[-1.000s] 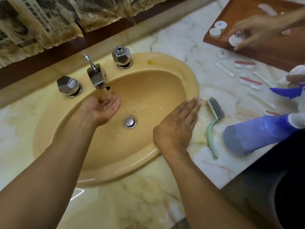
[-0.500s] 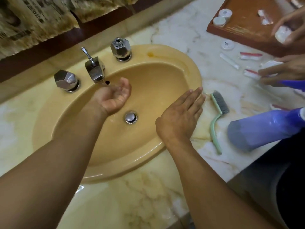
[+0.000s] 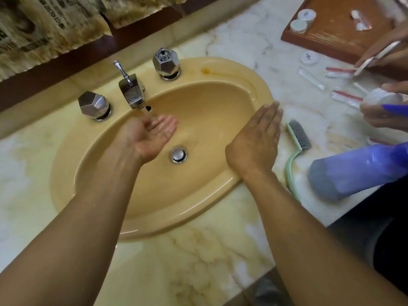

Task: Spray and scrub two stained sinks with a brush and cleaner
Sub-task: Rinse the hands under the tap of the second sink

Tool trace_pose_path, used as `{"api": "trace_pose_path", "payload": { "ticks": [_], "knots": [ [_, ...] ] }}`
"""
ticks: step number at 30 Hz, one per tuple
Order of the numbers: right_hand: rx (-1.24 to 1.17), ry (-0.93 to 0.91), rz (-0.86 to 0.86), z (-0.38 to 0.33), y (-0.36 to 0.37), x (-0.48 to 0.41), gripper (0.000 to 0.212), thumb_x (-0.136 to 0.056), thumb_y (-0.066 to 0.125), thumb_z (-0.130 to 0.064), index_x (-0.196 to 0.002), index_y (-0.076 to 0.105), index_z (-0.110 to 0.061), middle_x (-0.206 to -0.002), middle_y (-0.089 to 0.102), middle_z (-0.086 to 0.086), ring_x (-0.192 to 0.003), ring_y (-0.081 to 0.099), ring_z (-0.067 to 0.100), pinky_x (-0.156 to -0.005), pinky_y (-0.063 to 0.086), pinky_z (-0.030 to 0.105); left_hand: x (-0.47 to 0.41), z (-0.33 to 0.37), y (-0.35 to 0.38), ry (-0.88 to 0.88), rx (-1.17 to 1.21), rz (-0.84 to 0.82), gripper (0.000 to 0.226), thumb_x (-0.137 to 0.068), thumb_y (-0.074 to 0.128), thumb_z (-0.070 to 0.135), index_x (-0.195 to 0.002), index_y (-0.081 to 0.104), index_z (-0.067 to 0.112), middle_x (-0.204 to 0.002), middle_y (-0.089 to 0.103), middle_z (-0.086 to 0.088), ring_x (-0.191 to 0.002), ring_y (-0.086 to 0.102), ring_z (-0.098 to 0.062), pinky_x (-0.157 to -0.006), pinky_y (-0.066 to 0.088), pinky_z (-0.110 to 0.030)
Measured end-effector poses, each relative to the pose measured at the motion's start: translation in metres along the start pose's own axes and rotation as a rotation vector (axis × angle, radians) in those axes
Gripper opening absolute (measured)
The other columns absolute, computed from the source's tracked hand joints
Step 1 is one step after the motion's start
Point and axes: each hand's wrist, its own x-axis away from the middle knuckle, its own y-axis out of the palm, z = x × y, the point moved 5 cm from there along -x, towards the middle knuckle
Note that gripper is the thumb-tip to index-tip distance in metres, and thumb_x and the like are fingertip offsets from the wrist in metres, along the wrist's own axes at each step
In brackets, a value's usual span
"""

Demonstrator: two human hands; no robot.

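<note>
A yellow oval sink (image 3: 216, 100) sits in a marble counter, with a brown stain at its far right rim. My left hand (image 3: 150, 133) is cupped palm up, wet, under the chrome faucet (image 3: 132, 91), where a thin stream runs. My right hand (image 3: 256, 140) lies flat with straight fingers on the sink's right rim. A green-handled scrub brush (image 3: 295, 146) lies on the counter just right of that hand. A purple spray bottle (image 3: 353, 171) lies on its side at the counter's right edge.
Two faceted chrome knobs (image 3: 95, 106) (image 3: 166, 61) flank the faucet. Another person's hands (image 3: 384, 109) handle small toiletries at the right. A wooden tray (image 3: 335, 29) with small jars sits at the far right. Wrapped toiletries (image 3: 344, 97) lie scattered on the marble counter (image 3: 198, 261).
My left hand has shifted slightly under the faucet and stays cupped. My right hand stays on the rim. The other person's hands have moved among the toiletries.
</note>
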Motion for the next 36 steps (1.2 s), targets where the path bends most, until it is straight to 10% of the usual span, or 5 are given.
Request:
{"api": "trace_pose_path", "payload": {
  "ticks": [12, 17, 23, 28, 36],
  "knots": [
    [0.165, -0.019, 0.004, -0.007, 0.000, -0.014, 0.088, -0.088, 0.041, -0.012, -0.159, -0.008, 0.003, -0.167, -0.020, 0.021, -0.155, -0.015, 0.039, -0.127, 0.007, 0.052, -0.032, 0.019, -0.005, -0.055, 0.197, 0.095, 0.035, -0.106, 0.047, 0.010, -0.083, 0.070, -0.002, -0.074, 0.069, -0.010, -0.069, 0.068, -0.020, -0.066, 0.060, -0.033],
    [0.210, -0.002, 0.000, -0.008, 0.004, -0.018, 0.089, -0.089, 0.044, -0.013, -0.159, -0.008, 0.003, -0.167, -0.019, 0.022, -0.155, -0.012, 0.041, -0.126, 0.010, 0.053, -0.029, -0.012, 0.028, -0.132, 0.258, -0.057, 0.028, -0.108, 0.039, 0.008, -0.127, 0.059, 0.001, -0.098, 0.070, -0.025, -0.089, 0.072, -0.036, -0.086, 0.062, -0.042],
    [0.241, -0.015, 0.002, -0.013, -0.003, -0.045, 0.079, -0.101, 0.038, -0.022, -0.159, -0.010, 0.002, -0.168, -0.016, 0.021, -0.157, -0.007, 0.038, -0.126, 0.013, 0.048, 0.024, -0.055, 0.108, -0.180, -0.324, -0.365, 0.045, -0.113, 0.032, 0.021, -0.130, 0.053, -0.015, -0.141, 0.055, -0.033, -0.134, 0.054, -0.044, -0.106, 0.051, -0.047],
    [0.171, -0.058, 0.013, -0.011, -0.006, -0.051, 0.084, -0.096, 0.046, -0.018, -0.159, -0.005, 0.004, -0.169, -0.010, 0.022, -0.157, -0.005, 0.037, -0.126, 0.015, 0.047, 0.003, -0.022, 0.064, 0.010, -0.259, -0.144, 0.041, -0.113, 0.032, 0.018, -0.130, 0.055, -0.010, -0.137, 0.060, -0.027, -0.128, 0.060, -0.037, -0.105, 0.051, -0.040],
    [0.022, -0.175, 0.042, 0.016, 0.005, 0.002, 0.085, -0.090, 0.046, -0.013, -0.160, 0.000, 0.005, -0.168, -0.015, 0.022, -0.156, -0.016, 0.034, -0.127, -0.008, 0.039, -0.040, 0.020, -0.033, 0.003, 0.093, 0.162, 0.031, -0.107, 0.042, 0.012, -0.105, 0.070, 0.000, -0.083, 0.073, -0.014, -0.069, 0.074, -0.025, -0.065, 0.061, -0.038]
  ]
}}
